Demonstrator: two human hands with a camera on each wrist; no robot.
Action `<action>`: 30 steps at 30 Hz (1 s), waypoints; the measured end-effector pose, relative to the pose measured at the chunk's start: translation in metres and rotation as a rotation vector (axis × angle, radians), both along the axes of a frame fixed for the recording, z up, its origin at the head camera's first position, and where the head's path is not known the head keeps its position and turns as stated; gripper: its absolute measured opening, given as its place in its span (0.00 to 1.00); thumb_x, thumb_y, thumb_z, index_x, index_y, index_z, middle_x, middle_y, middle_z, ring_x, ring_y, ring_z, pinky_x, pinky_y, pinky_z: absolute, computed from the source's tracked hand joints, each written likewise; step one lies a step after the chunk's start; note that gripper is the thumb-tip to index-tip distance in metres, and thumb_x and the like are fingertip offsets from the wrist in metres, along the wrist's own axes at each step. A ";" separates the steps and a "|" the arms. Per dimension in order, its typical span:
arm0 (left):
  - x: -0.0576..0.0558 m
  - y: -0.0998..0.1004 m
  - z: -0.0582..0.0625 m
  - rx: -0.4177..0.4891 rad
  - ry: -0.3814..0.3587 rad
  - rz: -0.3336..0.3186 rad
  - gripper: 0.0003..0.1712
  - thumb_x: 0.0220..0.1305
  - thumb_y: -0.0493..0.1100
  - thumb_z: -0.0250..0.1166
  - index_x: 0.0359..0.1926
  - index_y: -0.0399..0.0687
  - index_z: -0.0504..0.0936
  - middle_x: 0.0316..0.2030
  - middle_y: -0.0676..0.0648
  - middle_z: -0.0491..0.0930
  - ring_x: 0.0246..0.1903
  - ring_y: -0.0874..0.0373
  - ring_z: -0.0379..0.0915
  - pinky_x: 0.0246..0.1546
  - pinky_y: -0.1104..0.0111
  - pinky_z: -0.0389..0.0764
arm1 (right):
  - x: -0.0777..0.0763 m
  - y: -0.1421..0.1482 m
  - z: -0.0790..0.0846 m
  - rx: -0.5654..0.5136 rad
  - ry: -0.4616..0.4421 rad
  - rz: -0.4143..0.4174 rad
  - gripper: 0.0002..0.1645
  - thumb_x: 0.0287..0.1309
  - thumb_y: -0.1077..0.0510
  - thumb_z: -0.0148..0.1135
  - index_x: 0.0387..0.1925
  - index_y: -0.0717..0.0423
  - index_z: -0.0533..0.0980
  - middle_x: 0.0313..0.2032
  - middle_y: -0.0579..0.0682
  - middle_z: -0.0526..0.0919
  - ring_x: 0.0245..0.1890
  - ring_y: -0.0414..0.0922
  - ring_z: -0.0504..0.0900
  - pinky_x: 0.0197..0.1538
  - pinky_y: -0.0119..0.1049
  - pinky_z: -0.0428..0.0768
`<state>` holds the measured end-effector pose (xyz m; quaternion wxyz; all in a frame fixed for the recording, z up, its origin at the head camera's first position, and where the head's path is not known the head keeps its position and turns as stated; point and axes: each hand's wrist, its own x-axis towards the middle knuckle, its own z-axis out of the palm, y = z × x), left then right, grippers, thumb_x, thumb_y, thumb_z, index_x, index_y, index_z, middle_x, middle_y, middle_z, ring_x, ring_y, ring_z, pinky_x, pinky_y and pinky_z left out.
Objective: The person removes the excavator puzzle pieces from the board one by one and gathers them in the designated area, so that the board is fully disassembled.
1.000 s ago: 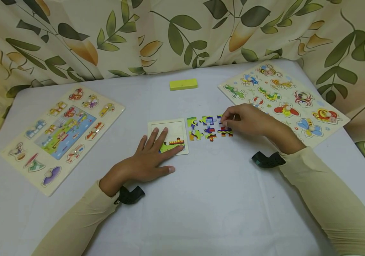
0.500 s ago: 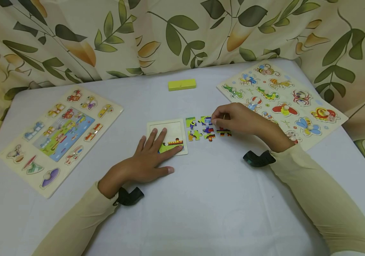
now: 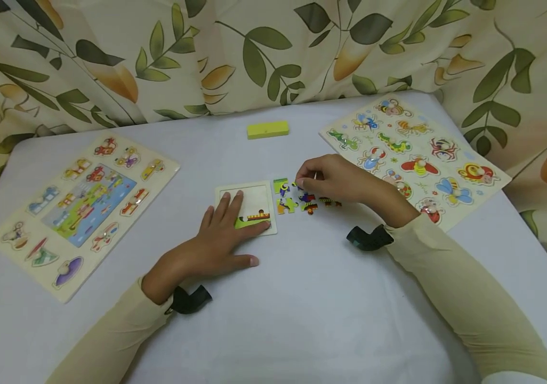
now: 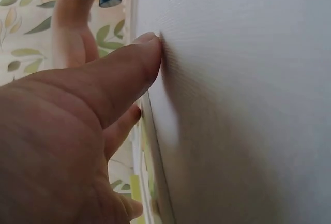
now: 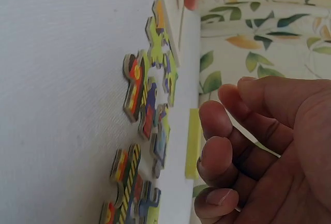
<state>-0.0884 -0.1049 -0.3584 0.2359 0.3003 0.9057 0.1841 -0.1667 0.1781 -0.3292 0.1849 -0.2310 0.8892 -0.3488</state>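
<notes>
My left hand (image 3: 213, 242) lies spread with its fingertips on a small square wooden puzzle tray (image 3: 260, 200). Inside the tray, a strip of fitted picture pieces (image 3: 256, 217) runs along the bottom, green with a red-orange band. Beside the tray lie several loose jigsaw pieces (image 3: 286, 206), printed in green, purple, red and black-yellow stripes. Over these pieces hovers my right hand (image 3: 338, 178), hiding some of them in the head view. The right wrist view shows its fingers (image 5: 214, 154) loosely bent with nothing between them, apart from the striped pieces (image 5: 132, 169).
A vehicle peg puzzle board (image 3: 158, 184) lies at the left, and an insect peg board (image 3: 427, 184) at the right, partly behind the right arm. At the back rests a yellow block (image 3: 267, 129). Leaf-patterned curtain (image 3: 235, 48) hangs behind the white-covered table (image 3: 302, 309).
My right hand has moved left across the loose pieces, from the far-right ones toward those nearer the tray. The left hand stays on the tray. The head view has shifted slightly.
</notes>
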 end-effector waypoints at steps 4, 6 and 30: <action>0.002 -0.002 0.002 0.012 0.031 0.004 0.38 0.63 0.62 0.64 0.72 0.72 0.62 0.75 0.40 0.23 0.71 0.43 0.10 0.65 0.40 0.29 | 0.000 -0.009 0.001 -0.002 0.010 0.006 0.09 0.69 0.57 0.58 0.40 0.57 0.81 0.29 0.50 0.79 0.29 0.45 0.73 0.32 0.37 0.70; 0.004 -0.004 0.003 0.015 0.049 0.004 0.38 0.63 0.62 0.63 0.72 0.72 0.62 0.75 0.40 0.24 0.71 0.42 0.11 0.65 0.40 0.30 | 0.001 -0.015 0.001 -0.008 0.003 0.011 0.09 0.69 0.57 0.58 0.41 0.57 0.81 0.29 0.49 0.78 0.28 0.45 0.72 0.30 0.37 0.70; 0.017 -0.031 0.003 0.023 0.046 0.075 0.43 0.64 0.59 0.64 0.75 0.66 0.55 0.73 0.32 0.25 0.71 0.37 0.17 0.65 0.38 0.35 | 0.006 -0.082 -0.003 -0.053 -0.021 0.155 0.10 0.69 0.56 0.57 0.43 0.55 0.82 0.42 0.45 0.81 0.35 0.43 0.73 0.41 0.36 0.72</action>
